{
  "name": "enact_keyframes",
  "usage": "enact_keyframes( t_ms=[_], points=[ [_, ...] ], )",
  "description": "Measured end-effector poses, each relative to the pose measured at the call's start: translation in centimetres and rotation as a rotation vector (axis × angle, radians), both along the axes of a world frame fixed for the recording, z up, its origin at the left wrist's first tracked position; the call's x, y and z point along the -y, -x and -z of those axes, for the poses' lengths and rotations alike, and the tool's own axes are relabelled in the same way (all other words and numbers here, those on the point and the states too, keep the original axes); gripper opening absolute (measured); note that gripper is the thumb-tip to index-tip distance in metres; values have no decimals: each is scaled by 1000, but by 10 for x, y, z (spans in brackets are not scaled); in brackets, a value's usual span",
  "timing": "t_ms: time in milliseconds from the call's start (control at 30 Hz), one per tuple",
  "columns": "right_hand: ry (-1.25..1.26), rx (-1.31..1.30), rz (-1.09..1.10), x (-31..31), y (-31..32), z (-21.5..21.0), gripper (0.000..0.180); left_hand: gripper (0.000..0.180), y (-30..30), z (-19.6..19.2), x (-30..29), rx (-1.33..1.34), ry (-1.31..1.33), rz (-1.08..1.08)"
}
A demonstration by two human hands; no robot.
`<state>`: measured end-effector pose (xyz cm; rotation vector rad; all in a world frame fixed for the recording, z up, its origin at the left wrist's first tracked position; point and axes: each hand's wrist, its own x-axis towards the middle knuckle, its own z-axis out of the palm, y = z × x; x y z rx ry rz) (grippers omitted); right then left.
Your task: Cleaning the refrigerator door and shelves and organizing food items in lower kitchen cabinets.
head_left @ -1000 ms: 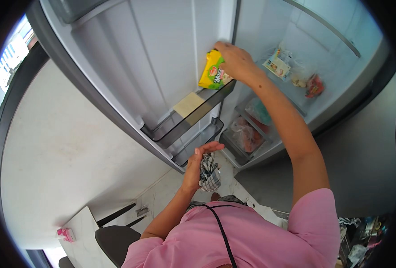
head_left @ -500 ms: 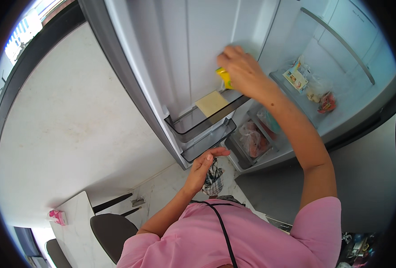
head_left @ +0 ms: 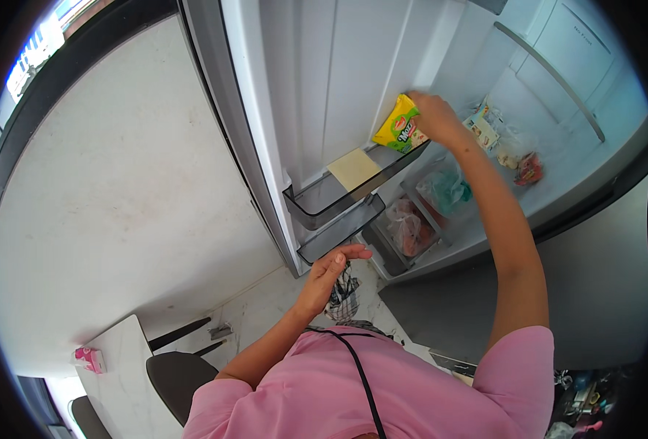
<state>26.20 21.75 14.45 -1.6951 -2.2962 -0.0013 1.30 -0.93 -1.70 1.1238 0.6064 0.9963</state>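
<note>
- Head view: we judge the step in hand is setting the yellow packet (head_left: 397, 126) into the upper door bin (head_left: 338, 199) of the open fridge.
- Our right hand (head_left: 432, 115) grasps the packet by its right edge, fingers closed on it; the packet stands tilted over the bin's right end, just beside the flat pale pack (head_left: 353, 168) that lies in the bin.
- Our left hand (head_left: 329, 275) hangs below the lower bin (head_left: 338, 233), fingers curled around a checked cloth (head_left: 344, 293), thumb out.
- The next move, as we judge it, calls for lowering the packet behind the bin's front lip and then letting go.
- Edges: the bin's dark lip sits close under the packet; the door's inner wall rises just behind it.
- Open room: the bin's left half is bare; the fridge drawers (head_left: 419, 219) with bagged food lie to the right, apart from our arm.
</note>
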Motion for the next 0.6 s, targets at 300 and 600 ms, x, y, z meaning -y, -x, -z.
enact_keyframes(
  t_ms=[300, 600],
  points=[
    [-510, 181, -13, 44, 20, -12, 53, 59, 9, 2, 3, -5, -1, 3],
    [-36, 105, -35, 29, 9, -12, 45, 58, 13, -5, 4, 1, -7, 11]
  ],
)
